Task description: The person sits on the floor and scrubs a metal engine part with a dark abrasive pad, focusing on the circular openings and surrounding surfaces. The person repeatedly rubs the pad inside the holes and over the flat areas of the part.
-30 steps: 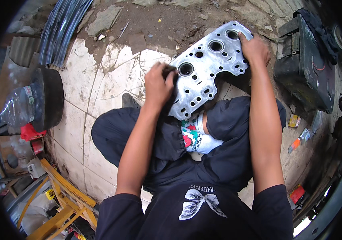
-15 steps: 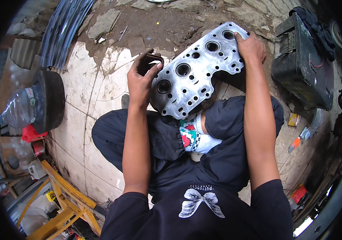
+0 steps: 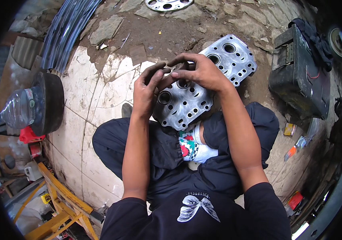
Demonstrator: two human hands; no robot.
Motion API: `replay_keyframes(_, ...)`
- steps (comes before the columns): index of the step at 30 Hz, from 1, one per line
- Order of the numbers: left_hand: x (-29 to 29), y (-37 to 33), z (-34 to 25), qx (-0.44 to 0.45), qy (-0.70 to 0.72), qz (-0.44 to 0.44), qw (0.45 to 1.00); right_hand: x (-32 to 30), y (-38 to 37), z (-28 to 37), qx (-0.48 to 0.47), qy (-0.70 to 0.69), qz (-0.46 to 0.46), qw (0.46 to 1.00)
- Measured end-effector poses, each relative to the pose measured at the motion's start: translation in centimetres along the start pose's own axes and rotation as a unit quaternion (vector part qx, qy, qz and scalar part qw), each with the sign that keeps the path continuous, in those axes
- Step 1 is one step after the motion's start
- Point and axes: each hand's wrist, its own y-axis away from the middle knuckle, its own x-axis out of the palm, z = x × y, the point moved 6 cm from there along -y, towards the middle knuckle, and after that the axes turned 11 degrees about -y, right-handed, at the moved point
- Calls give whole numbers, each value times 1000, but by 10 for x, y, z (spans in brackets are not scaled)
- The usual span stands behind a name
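Observation:
A silver-grey cylinder head (image 3: pixel 187 105) with large round bores and many small holes lies slanted before my crossed legs, its near end by my shin. Above its left part, my left hand (image 3: pixel 143 90) and my right hand (image 3: pixel 206 74) meet fingertip to fingertip. Between their pinched thumbs and fingers is a small dark brown folded sheet (image 3: pixel 165 82), much like sandpaper. The fingers are blackened and hide most of it. My right hand and forearm cover part of the cylinder head's middle.
To the right stands a black toolbox (image 3: pixel 293 78) with dark cloth on top. A round metal plate with holes (image 3: pixel 170 6) lies at the far edge. On the left are a clear plastic bottle (image 3: pixel 17 109), a black round tub (image 3: pixel 51 104) and a yellow wooden frame (image 3: pixel 59 220).
My right hand has let go of the cylinder head's far right end and come left to meet my left hand at the folded sheet. The view has tilted up slightly.

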Motion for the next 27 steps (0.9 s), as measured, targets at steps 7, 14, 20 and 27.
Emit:
replay_keyframes(7, -1, -2, 0, 36, -39, -34, 998, -26, -1, 5, -76, 87, -122, 986)
replay_keyframes(14, 2, -2, 2, 70, -215, -26, 974, 0, 10, 22, -94, 277, -1, 956)
replay_keyframes(20, 3, -2, 5, 27, -143, -38, 989, 2, 11, 24, -71, 245, -3, 967)
replay_keyframes(27, 5, -2, 6, 19, -97, -35, 994, -6, 10, 12, -39, 198, -38, 979)
